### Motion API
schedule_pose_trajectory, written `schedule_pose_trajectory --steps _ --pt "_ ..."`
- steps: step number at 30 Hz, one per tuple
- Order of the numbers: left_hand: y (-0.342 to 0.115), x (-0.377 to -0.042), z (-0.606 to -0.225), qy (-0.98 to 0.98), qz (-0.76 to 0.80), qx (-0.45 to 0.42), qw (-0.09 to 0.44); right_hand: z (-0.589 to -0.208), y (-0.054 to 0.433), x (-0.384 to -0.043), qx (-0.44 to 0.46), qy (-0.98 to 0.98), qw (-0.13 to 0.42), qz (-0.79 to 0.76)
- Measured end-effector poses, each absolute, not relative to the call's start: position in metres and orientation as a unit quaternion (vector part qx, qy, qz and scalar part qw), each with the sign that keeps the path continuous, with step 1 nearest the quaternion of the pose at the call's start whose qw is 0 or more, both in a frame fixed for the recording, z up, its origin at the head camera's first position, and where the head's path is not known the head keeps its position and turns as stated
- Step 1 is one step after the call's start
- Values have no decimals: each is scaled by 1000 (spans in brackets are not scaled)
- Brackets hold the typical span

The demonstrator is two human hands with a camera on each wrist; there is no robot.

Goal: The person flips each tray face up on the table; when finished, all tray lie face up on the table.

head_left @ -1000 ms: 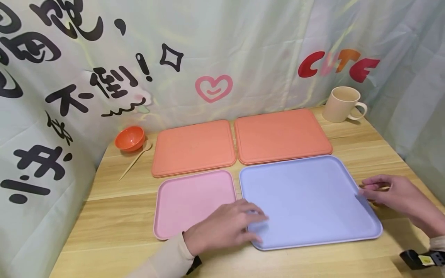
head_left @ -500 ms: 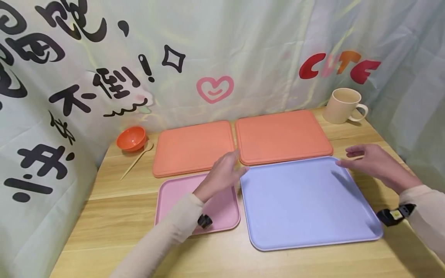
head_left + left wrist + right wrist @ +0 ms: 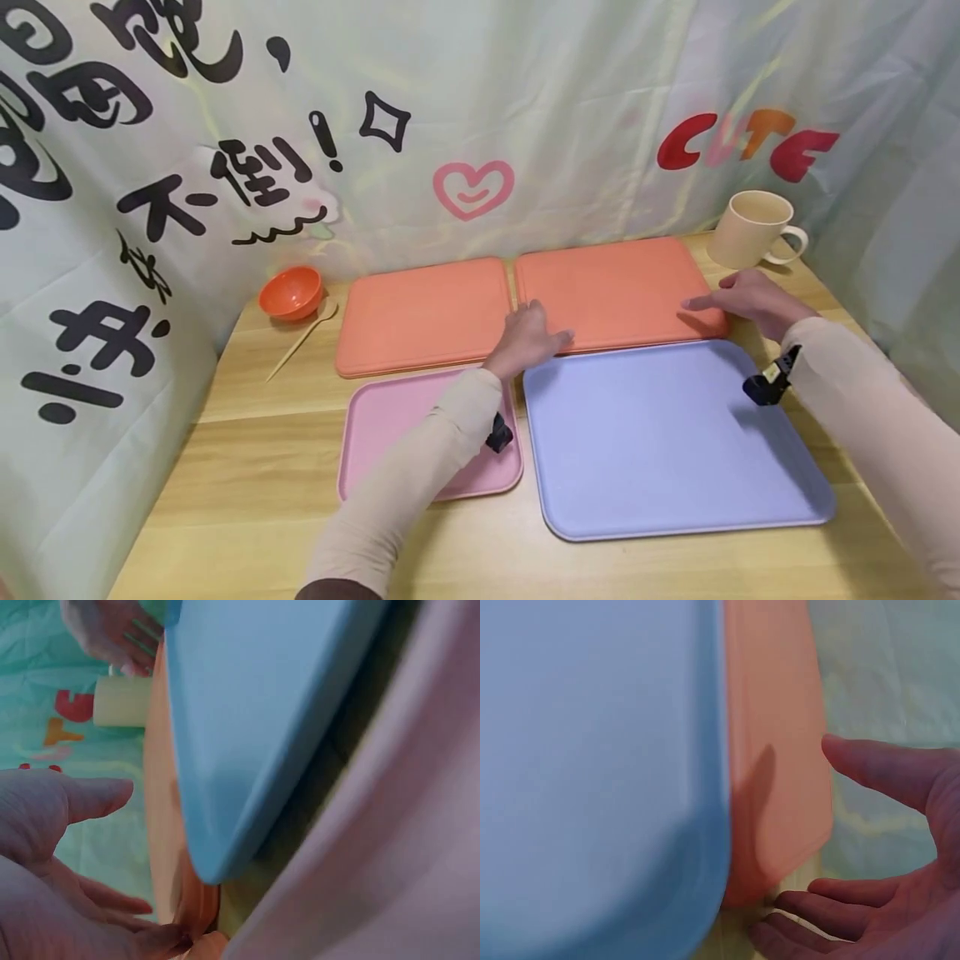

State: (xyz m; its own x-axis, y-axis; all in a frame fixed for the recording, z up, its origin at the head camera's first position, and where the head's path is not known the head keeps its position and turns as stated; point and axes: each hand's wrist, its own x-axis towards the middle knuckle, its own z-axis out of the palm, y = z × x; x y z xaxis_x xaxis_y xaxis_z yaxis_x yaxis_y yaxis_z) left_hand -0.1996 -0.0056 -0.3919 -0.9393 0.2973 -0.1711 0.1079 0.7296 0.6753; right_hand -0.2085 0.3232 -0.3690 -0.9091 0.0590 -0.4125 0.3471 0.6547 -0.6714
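Observation:
Two flat orange rectangular boards lie side by side at the back, a left board (image 3: 427,317) and a right board (image 3: 615,287). My left hand (image 3: 527,337) is at the gap between them, thumb over the right board's near left corner. In the left wrist view its fingertips (image 3: 169,937) reach the orange edges; the thumb stands apart. My right hand (image 3: 757,302) is at the right board's right end, thumb above the surface. The right wrist view shows its fingers (image 3: 832,911) spread beside that edge, contact unclear. In front lie a blue tray (image 3: 675,442) and a pink tray (image 3: 397,425).
A beige mug (image 3: 752,229) stands at the back right corner of the wooden table (image 3: 225,500). An orange bowl (image 3: 291,293) and a wooden spoon (image 3: 303,337) are at the back left. A printed curtain (image 3: 570,125) hangs close behind and at the sides.
Both hands have moved from the blue tray's sides back to the right orange board's two ends. The trays and boards keep their places; the head view has shifted slightly.

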Motion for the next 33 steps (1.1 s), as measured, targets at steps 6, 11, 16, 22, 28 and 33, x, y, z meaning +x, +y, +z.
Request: schedule_pose_trajectory --steps 6,11,16,22,28,33 --pt "10 -209 -393 908 392 35 144 -369 318 -225 156 868 165 -442" --pt "18 -216 -388 881 454 -51 125 -375 306 -230 200 839 122 -492" --pt "18 -224 -383 830 531 -126 117 -378 300 -231 250 792 103 -547" --pt "12 -230 -378 749 626 -173 135 -375 299 -234 289 729 107 -612" --pt "11 -231 -376 697 684 -176 125 -368 297 -233 324 680 110 -648" --pt "11 -234 -373 685 698 -178 110 -364 295 -234 323 655 89 -677"
